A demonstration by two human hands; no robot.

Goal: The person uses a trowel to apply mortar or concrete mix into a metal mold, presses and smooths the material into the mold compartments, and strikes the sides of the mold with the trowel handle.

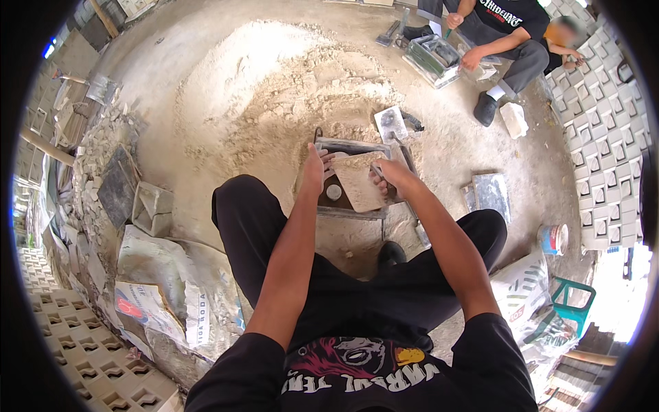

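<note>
Centre of the frame: flat plate [360,185], pale and dust-coated, tilted over a dark rectangular frame [350,213] that sits on the ground between the knees. Part of the frame's interior is uncovered at the plate's left side, with a pale round disc [333,191] showing there.

Hands: right hand [390,177] has fingers curled, closed on the plate's right edge. A short dark piece [377,167] shows by its thumb; cannot tell whether it belongs to the plate or is held separately. Left hand [318,169] is part-open, fingers loosely bent, at the frame's left side near the plate's upper left corner. Cannot tell whether the fingertips bear on frame, plate or neither.

Handling estimate: plate looks thin and rigid, probably moderate in weight, since one hand appears to carry most of it. Loose dust on the face likely makes it slick; flat fingers could slide. Material unclear. If brittle, the corners would chip first.

Hold: best at opposite edges, fingers beneath, thumbs on top, away from the corners. A one-sided grip probably lets the far edge droop toward the disc. Frame looks stiff and heavier; its long bars seem the sound places to steady it.
</note>
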